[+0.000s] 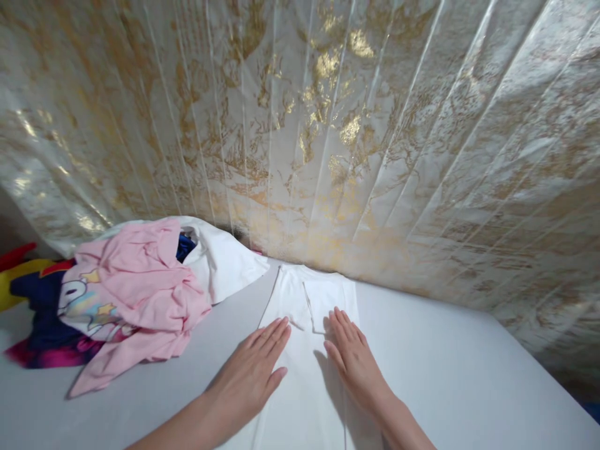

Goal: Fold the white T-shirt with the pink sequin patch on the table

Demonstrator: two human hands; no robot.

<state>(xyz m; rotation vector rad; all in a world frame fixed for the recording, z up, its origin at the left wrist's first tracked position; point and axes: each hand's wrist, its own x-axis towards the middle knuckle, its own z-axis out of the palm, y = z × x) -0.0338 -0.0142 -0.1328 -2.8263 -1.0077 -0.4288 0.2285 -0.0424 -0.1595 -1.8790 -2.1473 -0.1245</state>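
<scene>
From where I stand, both bare hands reach in over a long, smooth white cloth garment (300,394), laid lengthwise on the pale, flat worktop (450,369). The left hand (250,372) is open, its straight fingers (277,340) side by side across the garment's left edge, thumb apart. The right hand (356,362) is open too, fingertips at a folded-over flap near the far end, a shadow beside it; neither grips anything. Off to the left lies a heap: a crumpled pink fabric garment (140,269) printed with yellow stars and a cartoon figure, navy cloth (40,325) under it, a rumpled white cloth (225,265) behind. Beyond rises a shiny gold-and-silver patterned wall covering (328,125).
</scene>
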